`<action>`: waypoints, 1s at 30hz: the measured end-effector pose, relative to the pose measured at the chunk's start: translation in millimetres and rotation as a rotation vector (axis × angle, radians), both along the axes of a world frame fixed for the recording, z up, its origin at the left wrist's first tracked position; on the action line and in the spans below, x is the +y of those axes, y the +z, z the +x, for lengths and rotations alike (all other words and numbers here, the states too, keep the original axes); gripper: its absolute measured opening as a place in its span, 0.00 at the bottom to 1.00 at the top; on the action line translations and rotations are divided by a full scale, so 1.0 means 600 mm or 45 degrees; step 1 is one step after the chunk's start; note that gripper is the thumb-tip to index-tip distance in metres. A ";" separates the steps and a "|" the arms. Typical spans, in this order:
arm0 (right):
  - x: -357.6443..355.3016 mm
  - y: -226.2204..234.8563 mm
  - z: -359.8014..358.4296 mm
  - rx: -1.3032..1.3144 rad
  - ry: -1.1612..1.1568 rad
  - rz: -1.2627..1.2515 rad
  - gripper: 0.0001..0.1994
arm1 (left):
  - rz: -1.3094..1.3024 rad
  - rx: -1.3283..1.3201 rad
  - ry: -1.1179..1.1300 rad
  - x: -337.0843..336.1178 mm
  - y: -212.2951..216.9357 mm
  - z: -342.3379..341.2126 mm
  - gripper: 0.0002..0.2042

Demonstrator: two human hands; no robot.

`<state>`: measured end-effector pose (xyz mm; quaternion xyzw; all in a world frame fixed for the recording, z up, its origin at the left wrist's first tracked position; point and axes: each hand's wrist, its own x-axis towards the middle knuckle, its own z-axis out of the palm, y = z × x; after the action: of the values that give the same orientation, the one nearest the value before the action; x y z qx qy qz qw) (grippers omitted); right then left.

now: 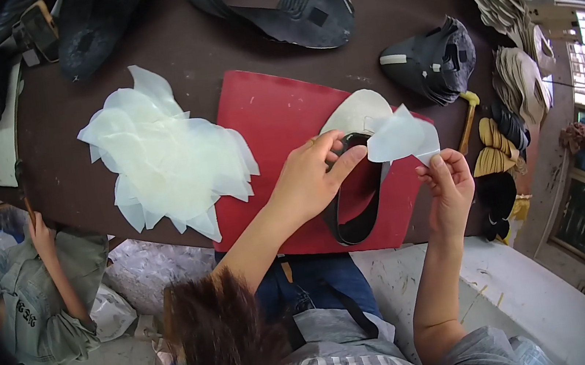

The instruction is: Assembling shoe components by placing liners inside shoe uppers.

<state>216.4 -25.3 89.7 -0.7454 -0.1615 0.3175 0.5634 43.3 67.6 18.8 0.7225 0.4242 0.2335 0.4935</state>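
- The right hand (451, 180) has a closed grip: thumb and finger pinch the corner of a thin white sheet (401, 137).
- The left hand (313, 169) is bent at the rim of a black shoe part (358, 231). Its grip looks a little open; I can't tell if it squeezes.
- The shoe part is on a red mat (248, 114) on the worktop (50, 140). The sheet is up over the mat, next to the shoe part's rim.
- Done, I think: this sheet is apart from the big white pile (163, 151).
- Left, I think: it isn't laid flat yet, and the pile has lots more.
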 end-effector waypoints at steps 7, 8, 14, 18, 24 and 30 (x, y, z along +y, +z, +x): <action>-0.027 -0.015 0.065 0.580 0.146 -0.039 0.04 | -1.184 -0.489 0.094 -0.026 0.026 0.039 0.08; -0.034 -0.017 0.079 0.723 0.182 -0.079 0.04 | -0.816 -0.275 0.010 -0.032 0.036 0.030 0.07; -0.073 0.023 0.244 0.650 0.011 0.148 0.11 | -0.339 0.537 0.340 -0.015 0.071 -0.107 0.08; -0.079 0.034 0.262 0.536 -0.122 0.305 0.11 | -0.542 0.197 0.738 0.022 0.037 -0.215 0.12; -0.035 -0.020 0.192 0.518 -0.012 0.229 0.08 | 0.531 1.667 0.673 0.011 0.020 -0.158 0.24; -0.009 -0.056 0.167 0.508 -0.015 0.344 0.07 | 0.732 0.200 -0.232 0.003 -0.015 0.103 0.20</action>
<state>316.8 -30.9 56.0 -0.5866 -0.0838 0.4308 0.6806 105.1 69.2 9.7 0.8833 0.3111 0.2424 0.2534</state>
